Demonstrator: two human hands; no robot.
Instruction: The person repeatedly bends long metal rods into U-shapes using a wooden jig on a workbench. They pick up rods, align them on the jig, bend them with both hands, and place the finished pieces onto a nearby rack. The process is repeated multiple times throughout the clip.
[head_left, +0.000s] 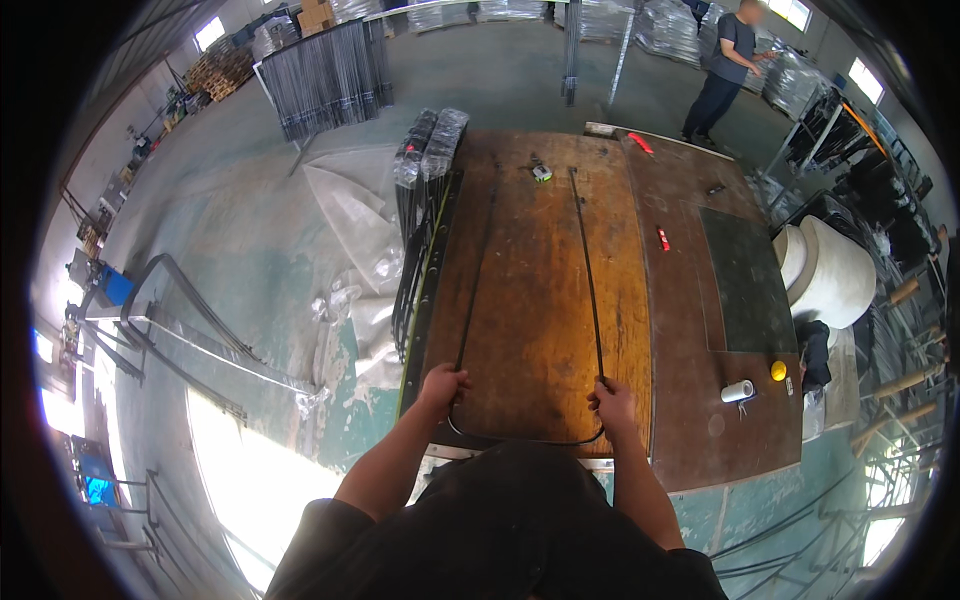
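A black U-shaped metal frame (589, 274) lies over a worn wooden tabletop (536, 315). Its bent end curves close to my body, and its two legs run away toward the far edge. My left hand (444, 386) is closed around the left leg, just above the bend. Around the right leg, at about the same height, my right hand (615, 403) is closed too. A tape measure (541, 173) sits between the far ends of the legs.
Plastic-wrapped black tube bundles (429, 150) line the table's left edge. On the brown board (682, 420) at right are a red utility knife (640, 142), a red tool (664, 238), a white roll (737, 391) and a yellow round object (778, 370). A person (727, 67) stands beyond.
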